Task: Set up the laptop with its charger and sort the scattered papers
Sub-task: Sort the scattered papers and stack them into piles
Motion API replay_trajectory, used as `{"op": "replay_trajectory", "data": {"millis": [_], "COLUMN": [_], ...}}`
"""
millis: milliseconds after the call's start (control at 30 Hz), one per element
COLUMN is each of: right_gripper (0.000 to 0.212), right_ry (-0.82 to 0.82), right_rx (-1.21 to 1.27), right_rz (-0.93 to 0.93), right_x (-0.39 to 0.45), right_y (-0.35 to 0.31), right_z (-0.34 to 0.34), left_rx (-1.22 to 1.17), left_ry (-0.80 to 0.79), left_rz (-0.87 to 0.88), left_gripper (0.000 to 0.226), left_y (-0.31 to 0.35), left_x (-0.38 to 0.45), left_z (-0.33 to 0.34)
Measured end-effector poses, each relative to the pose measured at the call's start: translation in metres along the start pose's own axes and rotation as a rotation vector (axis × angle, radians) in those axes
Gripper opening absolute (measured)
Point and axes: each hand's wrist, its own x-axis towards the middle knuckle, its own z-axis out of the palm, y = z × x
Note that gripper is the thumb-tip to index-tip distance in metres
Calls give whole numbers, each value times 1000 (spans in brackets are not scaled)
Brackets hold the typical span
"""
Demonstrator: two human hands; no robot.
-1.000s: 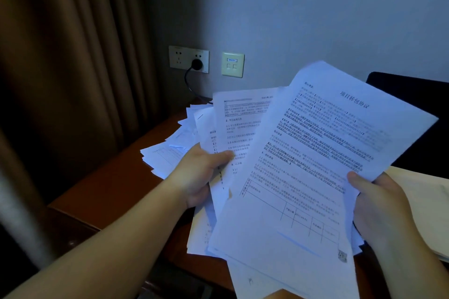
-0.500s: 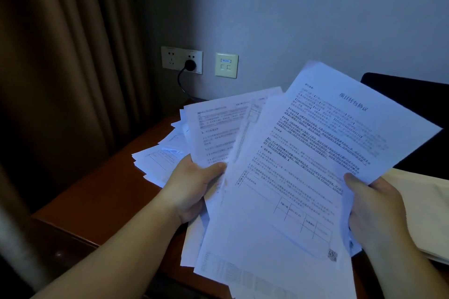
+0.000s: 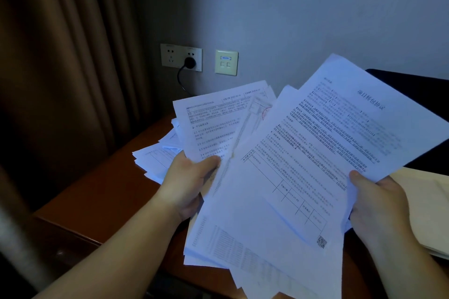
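Two loose fans of paper are up off the desk (image 3: 102, 192), one in each hand, so the sorting looks under way but far from finished. The left hand (image 3: 187, 184) pinches a smaller sheaf of papers (image 3: 213, 124), thumb on top and fingers underneath. The right hand (image 3: 374, 204) pinches a larger stack (image 3: 303, 165) at its right edge, thumb over the top sheet. The two fans overlap between the hands, and their edges are not squared. More sheets (image 3: 155, 160) lie scattered on the desk just beyond the left hand, not yet gathered. A yellowish folder (image 3: 427, 204) lies past the right hand. On the charger side, a black plug (image 3: 190, 63) sits in the wall socket (image 3: 181, 57) beyond the left hand, so that part seems at least started. A dark shape (image 3: 413, 85) behind the right-hand stack may be the laptop, but I cannot tell.
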Motion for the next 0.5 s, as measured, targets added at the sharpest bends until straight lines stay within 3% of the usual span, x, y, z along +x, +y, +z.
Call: {"op": "replay_trajectory", "data": {"millis": [133,333,500], "right_gripper": [27,28,30], "right_ry": [-46,80,71], "right_rx": [-9,38,35], "right_rz": [3,-27,-33], "right_x": [-4,-6,-3], "right_y": [-3,-8,-6], "right_z": [3,-1,-1], "left_rx": [72,72,54], "left_ry": [-33,108,164], "left_rz": [0,34,27], "left_gripper": [36,38,35], "left_y": [-2,-2,2], "left_x": [-2,2,2], "left_z": [1,-4,-6]}}
